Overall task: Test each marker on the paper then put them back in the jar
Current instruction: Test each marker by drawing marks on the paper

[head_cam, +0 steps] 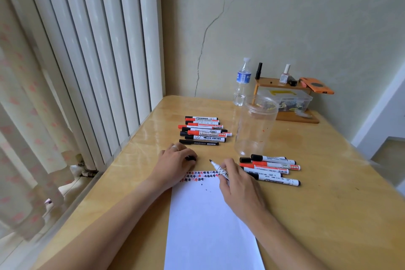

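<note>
The right hand (237, 184) holds an open marker (217, 167) in its fingers. The tip of the marker points up and to the left, just above the top edge of the paper (208, 221). The tip does not touch the paper.

The left hand (175, 162) rests at the top left corner of the paper. Its fingers are curled around a small black cap (191, 158). There is a ring on one finger. The two hands are near each other but do not touch, and the marker tip sits between them.

The paper lies flat on the wooden surface (328, 215), between the two arms. Along its top edge there are rows of small red and black marks (199, 176).

A pile of red and black markers (203, 130) lies behind the left hand, farther up the surface. Another small bunch of markers (271, 167) lies just to the right of the right hand.

The clear jar (255, 126) stands upright behind the right hand, between the two marker piles. It has no lid on and no markers in it.

Behind the jar stand a water bottle (242, 82) and a small wooden shelf (282, 85) by the wall.
</note>
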A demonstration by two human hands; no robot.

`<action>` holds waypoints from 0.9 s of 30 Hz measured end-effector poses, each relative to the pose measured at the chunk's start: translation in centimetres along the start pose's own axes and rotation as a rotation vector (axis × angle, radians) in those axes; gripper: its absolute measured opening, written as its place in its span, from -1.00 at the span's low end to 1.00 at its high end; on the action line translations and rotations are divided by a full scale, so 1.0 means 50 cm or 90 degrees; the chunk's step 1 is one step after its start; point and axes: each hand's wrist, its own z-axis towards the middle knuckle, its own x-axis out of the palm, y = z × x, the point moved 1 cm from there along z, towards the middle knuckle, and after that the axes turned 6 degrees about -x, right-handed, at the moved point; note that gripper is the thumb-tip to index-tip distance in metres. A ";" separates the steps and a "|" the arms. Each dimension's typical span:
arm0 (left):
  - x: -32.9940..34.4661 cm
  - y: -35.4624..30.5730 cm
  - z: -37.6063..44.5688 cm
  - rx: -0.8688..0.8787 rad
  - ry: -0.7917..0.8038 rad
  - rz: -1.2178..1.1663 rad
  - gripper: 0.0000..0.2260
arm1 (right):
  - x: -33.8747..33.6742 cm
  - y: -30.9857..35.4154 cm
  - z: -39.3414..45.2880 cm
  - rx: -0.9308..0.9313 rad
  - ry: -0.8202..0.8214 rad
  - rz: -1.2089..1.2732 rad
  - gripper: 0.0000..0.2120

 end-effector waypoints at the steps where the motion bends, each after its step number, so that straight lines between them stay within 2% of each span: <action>1: 0.002 0.000 0.001 -0.002 0.001 0.007 -0.77 | -0.002 -0.002 -0.002 0.002 0.006 0.005 -0.85; 4: 0.002 0.003 -0.006 -0.010 -0.007 -0.015 -0.66 | -0.009 -0.006 -0.006 0.019 0.029 0.024 -0.81; 6: -0.007 0.004 -0.021 -0.004 -0.029 -0.048 -0.67 | -0.009 -0.005 -0.007 0.025 0.046 0.040 -0.76; 9: -0.020 0.001 -0.055 0.058 -0.042 -0.041 -0.69 | -0.009 -0.010 -0.003 0.002 0.046 0.107 -0.64; 11: -0.021 0.003 -0.079 0.111 -0.014 -0.038 -0.71 | -0.011 -0.017 0.003 0.002 0.037 0.186 -0.66; 13: -0.015 0.007 -0.092 0.139 0.024 -0.017 -0.72 | -0.019 -0.013 0.008 0.078 0.059 0.344 -0.67; 16: -0.011 0.004 -0.091 0.132 0.063 0.020 -0.68 | -0.035 0.000 0.013 0.261 0.103 0.693 -0.56; 18: -0.013 -0.001 -0.092 0.131 0.070 0.027 -0.65 | -0.044 -0.002 0.014 0.300 0.104 0.820 -0.56; 22: -0.020 -0.004 -0.099 0.144 0.084 0.029 -0.59 | -0.039 -0.007 0.017 0.304 0.113 0.799 -0.78; 24: -0.025 -0.007 -0.099 0.149 0.092 0.022 -0.60 | -0.033 -0.002 0.018 0.326 0.092 0.764 -0.73; 27: -0.026 -0.007 -0.097 0.155 0.102 0.012 -0.64 | -0.025 0.009 0.021 0.323 0.071 0.697 -0.84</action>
